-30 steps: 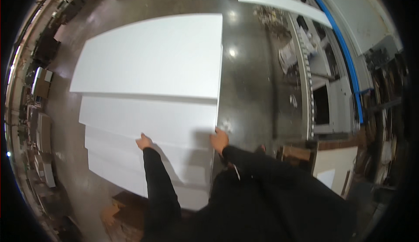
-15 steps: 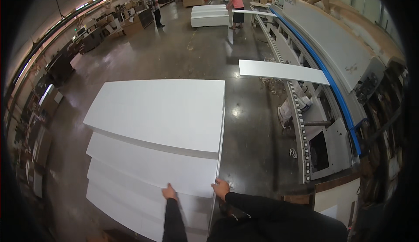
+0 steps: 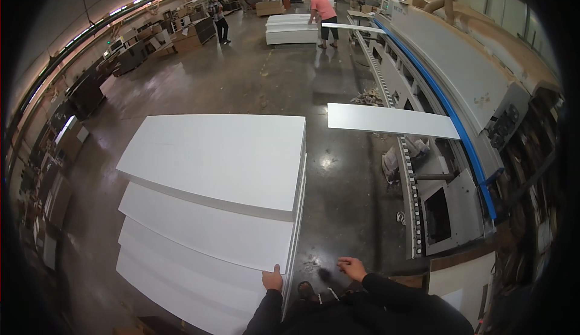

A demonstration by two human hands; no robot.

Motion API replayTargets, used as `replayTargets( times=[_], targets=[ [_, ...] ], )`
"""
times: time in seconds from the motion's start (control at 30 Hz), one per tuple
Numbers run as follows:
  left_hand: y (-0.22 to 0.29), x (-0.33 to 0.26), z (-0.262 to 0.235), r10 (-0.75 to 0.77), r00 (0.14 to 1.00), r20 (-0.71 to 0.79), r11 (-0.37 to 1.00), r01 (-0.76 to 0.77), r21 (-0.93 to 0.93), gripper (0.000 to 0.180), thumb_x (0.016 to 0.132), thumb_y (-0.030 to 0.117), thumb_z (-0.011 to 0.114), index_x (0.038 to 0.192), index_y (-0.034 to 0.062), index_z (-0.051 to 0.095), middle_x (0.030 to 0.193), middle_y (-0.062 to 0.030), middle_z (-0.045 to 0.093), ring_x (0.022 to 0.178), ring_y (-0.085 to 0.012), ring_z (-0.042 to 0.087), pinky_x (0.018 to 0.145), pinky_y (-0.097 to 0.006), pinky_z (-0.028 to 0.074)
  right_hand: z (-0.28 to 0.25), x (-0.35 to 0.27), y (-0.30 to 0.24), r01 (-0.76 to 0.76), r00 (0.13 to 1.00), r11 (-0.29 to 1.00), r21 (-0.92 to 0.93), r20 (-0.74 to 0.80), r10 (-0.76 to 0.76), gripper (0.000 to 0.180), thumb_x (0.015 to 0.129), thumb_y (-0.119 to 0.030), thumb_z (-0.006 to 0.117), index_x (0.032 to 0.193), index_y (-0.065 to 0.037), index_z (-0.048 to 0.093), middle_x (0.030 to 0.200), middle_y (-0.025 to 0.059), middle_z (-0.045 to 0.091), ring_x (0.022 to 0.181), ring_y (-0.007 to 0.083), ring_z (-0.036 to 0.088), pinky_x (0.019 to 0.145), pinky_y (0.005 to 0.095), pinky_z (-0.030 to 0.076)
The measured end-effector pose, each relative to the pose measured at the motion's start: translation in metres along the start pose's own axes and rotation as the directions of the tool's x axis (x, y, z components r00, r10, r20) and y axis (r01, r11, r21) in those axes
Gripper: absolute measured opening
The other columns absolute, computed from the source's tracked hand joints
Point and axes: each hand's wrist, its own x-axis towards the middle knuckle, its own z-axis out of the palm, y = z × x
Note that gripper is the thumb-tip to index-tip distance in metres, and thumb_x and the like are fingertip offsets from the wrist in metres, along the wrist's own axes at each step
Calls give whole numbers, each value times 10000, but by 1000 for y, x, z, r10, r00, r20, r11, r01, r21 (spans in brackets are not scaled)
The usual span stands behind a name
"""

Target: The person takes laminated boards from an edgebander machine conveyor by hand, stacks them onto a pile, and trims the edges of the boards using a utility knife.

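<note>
Stepped stacks of white boards [image 3: 211,160] stand in front of me, the highest stack farthest away. On the second step, my left hand [image 3: 272,279] is closed at the near right corner of a white board [image 3: 205,220]; its thumb lies at the board's edge and the other fingers are partly hidden. My right hand [image 3: 351,268] is empty, apart from the boards, over the floor to their right. Its fingers are loosely bent and apart.
Along the right runs a long machine with a blue rail [image 3: 435,90]. A white panel [image 3: 393,120] sticks out from it over the aisle, with another panel [image 3: 353,28] farther off. A co-worker [image 3: 323,15] bends beside a far board stack [image 3: 291,36].
My left hand has moved right along the board's near edge to its corner. My right hand has left the boards' right side and moved rightward. The nearer machine panel sits closer to me.
</note>
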Motion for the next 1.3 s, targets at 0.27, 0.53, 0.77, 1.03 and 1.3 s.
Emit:
replayTargets(
  times=[0.27, 0.53, 0.77, 1.03, 1.3],
  targets=[
    [-8, -5, 1, 139, 982, 126, 989, -131, -68, 534, 858, 367, 755, 1079, -105, 639, 1053, -266, 702, 1017, -402, 673, 905, -441, 503, -67, -62, 6, -166, 963, 949, 269, -160, 214, 299, 995, -136, 621, 1258, 4, 648, 1032, 88, 722, 890, 166, 687, 792, 310, 554],
    [-3, -14, 5, 248, 965, 87, 961, -234, -145, 488, 867, 370, 740, 1073, -68, 672, 1047, -252, 716, 1010, -397, 689, 884, -442, 519, -81, -87, 61, -68, 956, 927, 369, -241, 166, 254, 1002, -109, 589, 1204, 32, 650, 986, 88, 720, 851, 178, 693, 781, 313, 568],
    [-70, 21, 26, 260, 911, 319, 966, -245, -88, 303, 914, 246, 717, 956, -50, 664, 826, -112, 703, 737, -202, 679, 667, -352, 534, -84, -106, 43, 19, 962, 997, 77, -272, 2, 225, 990, -55, 553, 1151, 37, 681, 853, 81, 718, 807, 151, 698, 718, 293, 548],
    [-59, 18, 47, 181, 962, 203, 983, -173, -61, 550, 838, 468, 736, 899, -77, 688, 802, -195, 723, 788, -323, 723, 752, -427, 546, -122, -111, 60, 79, 943, 996, 34, -326, -64, 218, 977, -90, 561, 1079, 23, 717, 734, 57, 702, 671, 106, 659, 625, 264, 503],
    [-34, -74, 65, -115, 766, 632, 968, 231, -103, 401, 986, 346, 636, 1077, -43, 668, 962, -154, 735, 742, -181, 698, 659, -299, 550, -188, -115, 61, 174, 927, 982, 68, -348, -140, 218, 902, -48, 579, 1033, -20, 751, 650, 33, 656, 652, 118, 695, 588, 276, 524]
  ],
)
